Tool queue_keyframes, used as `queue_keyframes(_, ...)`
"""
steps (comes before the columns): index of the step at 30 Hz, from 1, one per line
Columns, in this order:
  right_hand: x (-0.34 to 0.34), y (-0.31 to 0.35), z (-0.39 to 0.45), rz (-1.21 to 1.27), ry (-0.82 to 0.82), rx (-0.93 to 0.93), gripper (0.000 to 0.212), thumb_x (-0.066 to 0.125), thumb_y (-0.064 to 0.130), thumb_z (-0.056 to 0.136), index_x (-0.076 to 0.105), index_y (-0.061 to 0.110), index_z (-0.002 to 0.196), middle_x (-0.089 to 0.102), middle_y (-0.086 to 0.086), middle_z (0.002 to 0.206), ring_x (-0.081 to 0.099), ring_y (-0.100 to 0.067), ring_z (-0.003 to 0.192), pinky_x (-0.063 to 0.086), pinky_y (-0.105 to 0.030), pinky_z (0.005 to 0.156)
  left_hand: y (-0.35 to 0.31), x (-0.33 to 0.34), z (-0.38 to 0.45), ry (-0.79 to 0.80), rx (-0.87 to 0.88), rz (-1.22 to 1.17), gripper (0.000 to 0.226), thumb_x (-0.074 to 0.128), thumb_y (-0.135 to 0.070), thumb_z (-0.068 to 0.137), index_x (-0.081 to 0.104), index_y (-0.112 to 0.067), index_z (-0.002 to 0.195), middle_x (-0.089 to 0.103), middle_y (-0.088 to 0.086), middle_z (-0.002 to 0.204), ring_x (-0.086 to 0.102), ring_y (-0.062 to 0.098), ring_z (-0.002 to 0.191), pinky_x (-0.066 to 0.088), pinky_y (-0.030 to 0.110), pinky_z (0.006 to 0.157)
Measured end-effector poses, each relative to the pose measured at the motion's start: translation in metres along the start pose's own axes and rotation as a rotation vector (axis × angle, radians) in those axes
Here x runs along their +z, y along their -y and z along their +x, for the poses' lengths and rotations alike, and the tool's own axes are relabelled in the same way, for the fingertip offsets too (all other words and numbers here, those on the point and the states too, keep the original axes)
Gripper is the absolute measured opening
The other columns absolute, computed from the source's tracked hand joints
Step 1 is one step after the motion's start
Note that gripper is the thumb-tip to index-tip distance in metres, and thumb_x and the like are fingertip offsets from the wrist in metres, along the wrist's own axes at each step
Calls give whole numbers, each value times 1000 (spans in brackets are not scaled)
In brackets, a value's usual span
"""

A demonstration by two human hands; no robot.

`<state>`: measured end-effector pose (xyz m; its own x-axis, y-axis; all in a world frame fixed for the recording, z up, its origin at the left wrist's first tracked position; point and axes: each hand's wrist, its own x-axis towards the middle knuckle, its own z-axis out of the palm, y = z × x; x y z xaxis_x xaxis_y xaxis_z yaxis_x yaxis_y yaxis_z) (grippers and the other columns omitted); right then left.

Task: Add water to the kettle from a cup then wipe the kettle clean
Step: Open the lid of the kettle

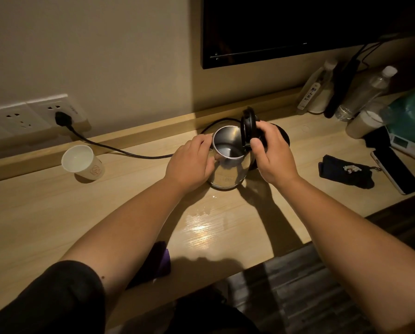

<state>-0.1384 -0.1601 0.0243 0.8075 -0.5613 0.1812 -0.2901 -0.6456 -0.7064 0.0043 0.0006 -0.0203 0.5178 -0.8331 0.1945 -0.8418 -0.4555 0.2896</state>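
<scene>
Pale wood desk (57, 213) under dim light, with a wet patch (201, 225) just in front of the kettle (228, 162). Left hand (189, 162) wraps the kettle's left wall; right hand (271, 155) pinches its raised lid (247, 126), mouth upward. Left of the kettle stands the cup (82, 162) (nearer the left hand). Right of it lies a dark cloth (345, 172).

wooden desk (57, 213) | back-left: paper cup (82, 163); centre: steel kettle (228, 160), lid up, black cord (119, 150) behind; front-centre: wet patch (201, 227); right edge: dark pouch (345, 171), phone (395, 173); back-right corner: bottles (365, 95)
</scene>
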Motion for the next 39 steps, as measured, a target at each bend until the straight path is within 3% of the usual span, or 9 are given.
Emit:
queue_keyframes(5,3,-6,-10,110,-100,126,44,30,42,100,53,20,130,61,-2,117,55,-22,112,50,-47,91,-2,2,-5,0,-21,8,48,45,-36,98,40,-12,140,49,8,135,53,24,112,46,33,88)
queue_keyframes(10,5,-3,-17,224,-151,236,25,26,32,107,48,25,115,58,-2,108,54,-16,101,45,-29,82,-5,-1,-7,11,-56,9,49,45,-37,98,39,-14,141,48,7,138,51,23,116,45,33,92)
queue_keyframes(17,6,-8,-16,313,-162,356,48,22,41,106,42,20,145,53,0,137,46,-13,129,39,-32,106,-9,-4,-11,25,-70,3,51,44,-36,98,38,-12,142,47,8,139,50,24,119,43,36,95)
queue_keyframes(22,2,-1,-15,345,-154,356,28,22,33,109,46,29,122,52,9,113,48,6,101,36,-10,82,-9,-3,-14,39,-83,14,52,43,-37,98,36,-12,143,45,8,141,49,24,120,43,36,96)
queue_keyframes(27,1,0,-15,324,-143,338,29,22,33,109,46,29,124,51,7,116,47,9,100,35,-11,81,-9,-5,-14,42,-82,33,51,43,-37,98,38,-12,142,47,9,139,50,25,118,43,36,95)
queue_keyframes(30,1,-2,-15,315,-142,332,41,22,35,108,44,21,140,50,7,125,47,-5,116,35,-20,93,-10,-7,-14,46,-80,57,51,42,-37,98,37,-12,142,47,8,140,49,25,119,42,36,96)
queue_keyframes(34,-3,-4,-16,295,-130,325,44,24,35,108,39,20,147,49,5,135,42,-9,128,35,-26,102,-9,-9,-14,68,-82,90,51,40,-39,99,37,-14,142,45,7,142,46,24,122,39,37,99)
queue_keyframes(36,-4,-8,-18,294,-152,334,45,27,37,108,35,21,150,46,1,145,41,-10,131,35,-20,99,-8,-11,-16,73,-91,106,52,40,-40,98,36,-13,143,44,7,143,45,24,125,38,37,101)
queue_keyframes(39,-5,-10,-29,241,-213,305,40,38,35,105,42,20,141,50,-1,137,48,-8,116,40,-14,85,-6,-17,-22,78,-108,129,55,43,-38,98,35,-11,145,43,8,146,42,25,129,36,39,104)
